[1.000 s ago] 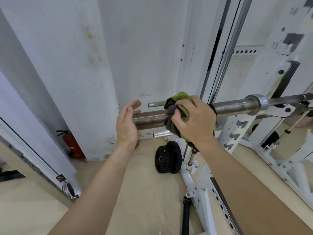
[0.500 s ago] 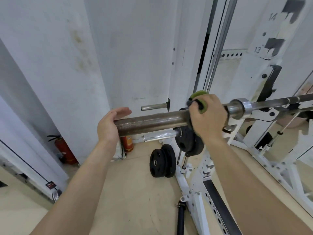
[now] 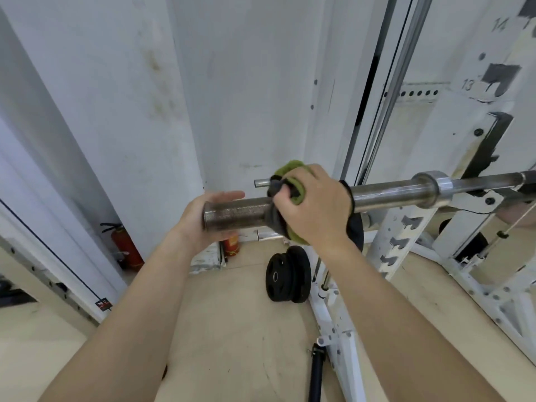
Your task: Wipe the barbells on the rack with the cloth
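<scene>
Two hands work at the free end of the barbell (image 3: pixel 391 191), which lies across the middle of the frame and rests on the white rack (image 3: pixel 403 227) at right. Our right hand (image 3: pixel 313 207) is curled tight round the green cloth (image 3: pixel 294 190), wrapping it about the loading sleeve (image 3: pixel 235 213) just right of frame centre. Our left hand (image 3: pixel 197 224) is spread open with fingers straight and its palm behind the sleeve's open end. It grips nothing, and we cannot tell whether it touches the steel. We judge three risks. A hard stroke toward the end could run the cloth off the sleeve and drop it toward the weight plates (image 3: pixel 287 275) on the floor (image 3: pixel 232 329) below. A sideways push could shift the bar on the rack, since the open left hand is a stop, not a hold. The sleeve may also spin under the cloth, so that rubbing cleans little.
</scene>
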Demonstrator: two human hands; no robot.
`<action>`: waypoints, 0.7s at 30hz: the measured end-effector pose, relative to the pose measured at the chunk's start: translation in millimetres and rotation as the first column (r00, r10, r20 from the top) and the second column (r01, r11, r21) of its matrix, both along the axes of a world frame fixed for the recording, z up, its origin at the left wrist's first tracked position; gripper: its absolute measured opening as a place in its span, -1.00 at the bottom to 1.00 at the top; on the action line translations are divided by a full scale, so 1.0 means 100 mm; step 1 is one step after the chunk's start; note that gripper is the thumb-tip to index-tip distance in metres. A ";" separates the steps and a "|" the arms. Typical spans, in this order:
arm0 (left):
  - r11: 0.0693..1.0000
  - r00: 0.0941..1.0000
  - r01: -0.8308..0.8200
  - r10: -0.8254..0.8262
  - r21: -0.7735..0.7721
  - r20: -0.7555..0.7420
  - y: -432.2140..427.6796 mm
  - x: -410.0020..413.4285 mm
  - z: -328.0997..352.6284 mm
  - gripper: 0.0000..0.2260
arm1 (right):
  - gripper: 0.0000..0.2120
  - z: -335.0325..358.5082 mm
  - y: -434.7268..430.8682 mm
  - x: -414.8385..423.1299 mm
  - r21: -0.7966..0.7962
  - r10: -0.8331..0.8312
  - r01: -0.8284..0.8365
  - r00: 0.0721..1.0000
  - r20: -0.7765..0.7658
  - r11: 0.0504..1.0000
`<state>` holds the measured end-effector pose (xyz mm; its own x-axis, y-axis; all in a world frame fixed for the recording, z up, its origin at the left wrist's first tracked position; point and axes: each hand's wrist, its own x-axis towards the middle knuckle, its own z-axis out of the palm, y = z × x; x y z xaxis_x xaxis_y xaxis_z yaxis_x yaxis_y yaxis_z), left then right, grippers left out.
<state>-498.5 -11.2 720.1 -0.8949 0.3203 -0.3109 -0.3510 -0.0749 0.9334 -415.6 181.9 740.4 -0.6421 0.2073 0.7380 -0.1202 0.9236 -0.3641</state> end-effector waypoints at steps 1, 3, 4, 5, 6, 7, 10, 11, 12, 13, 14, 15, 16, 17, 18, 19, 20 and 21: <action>1.000 1.000 -0.008 0.008 0.006 0.016 0.00 0.01 -0.04 -0.66 | -0.76 0.01 0.22 0.05 -0.024 -0.035 0.035 0.999 0.001 0.999; 0.998 0.997 -0.038 0.035 0.051 0.069 0.02 0.04 -0.12 -0.59 | -0.79 0.01 0.63 0.14 -0.058 -0.106 0.106 0.994 0.004 0.993; 0.994 0.994 -0.068 0.061 0.082 0.095 0.04 0.07 -0.15 -0.56 | -0.83 0.01 0.82 0.19 -0.083 -0.147 0.148 0.989 0.016 0.986; 0.987 0.988 -0.113 0.100 0.110 0.117 0.06 0.10 -0.17 -0.53 | -0.84 0.00 0.99 0.23 -0.114 -0.192 0.194 0.981 0.030 0.974; 0.978 0.982 -0.157 0.141 0.138 0.124 0.08 0.14 -0.18 -0.51 | -0.83 0.00 1.12 0.26 -0.154 -0.230 0.234 0.972 0.044 0.960; 0.964 0.975 -0.207 0.188 0.167 0.119 0.10 0.18 -0.18 -0.50 | -0.83 0.00 1.22 0.28 -0.204 -0.256 0.260 0.966 0.048 0.944; 0.912 0.942 -0.330 0.336 0.245 0.016 0.12 0.25 -0.15 -0.52 | -0.81 0.01 1.23 0.24 -0.318 -0.303 0.296 0.953 0.030 0.901; 0.900 0.924 -0.355 0.379 0.252 -0.053 0.13 0.26 -0.13 -0.53 | -0.81 0.02 1.14 0.21 -0.323 -0.309 0.300 0.951 0.025 0.897; 0.895 0.903 -0.373 0.410 0.245 -0.125 0.14 0.27 -0.11 -0.55 | -0.81 0.02 1.00 0.18 -0.309 -0.296 0.285 0.955 0.014 0.907; 0.896 0.885 -0.382 0.425 0.225 -0.192 0.15 0.30 -0.08 -0.56 | -0.80 0.01 0.82 0.15 -0.279 -0.257 0.246 0.966 -0.003 0.928; 0.901 0.868 -0.388 0.429 0.195 -0.252 0.17 0.31 -0.04 -0.57 | -0.77 0.00 0.61 0.12 -0.239 -0.199 0.189 0.980 -0.018 0.953; 0.906 0.853 -0.392 0.423 0.159 -0.306 0.18 0.31 -0.01 -0.57 | -0.74 -0.02 0.37 0.09 -0.191 -0.138 0.131 0.990 -0.026 0.973; 0.911 0.841 -0.393 0.411 0.126 -0.351 0.18 0.30 0.02 -0.57 | -0.72 -0.05 0.11 0.05 -0.140 -0.088 0.083 0.996 -0.029 0.987; 0.918 0.841 -0.384 0.393 0.102 -0.372 0.18 0.26 0.06 -0.57 | -0.72 -0.08 -0.16 0.01 -0.096 -0.048 0.045 0.998 -0.029 0.994; 0.927 0.854 -0.363 0.370 0.090 -0.366 0.17 0.22 0.10 -0.57 | -0.73 -0.11 -0.43 -0.03 -0.063 -0.014 0.013 1.000 -0.023 0.998; 0.940 0.884 -0.325 0.341 0.104 -0.320 0.16 0.17 0.13 -0.58 | -0.74 -0.11 -0.68 -0.06 -0.037 0.012 -0.013 1.000 -0.022 0.999; 0.952 0.921 -0.272 0.301 0.143 -0.249 0.15 0.10 0.15 -0.60 | -0.76 -0.10 -0.87 -0.08 -0.015 0.034 -0.034 0.999 -0.031 0.999; 0.957 0.949 -0.227 0.259 0.183 -0.178 0.14 0.06 0.19 -0.62 | -0.78 -0.09 -0.99 -0.10 0.005 0.056 -0.056 0.998 -0.043 0.998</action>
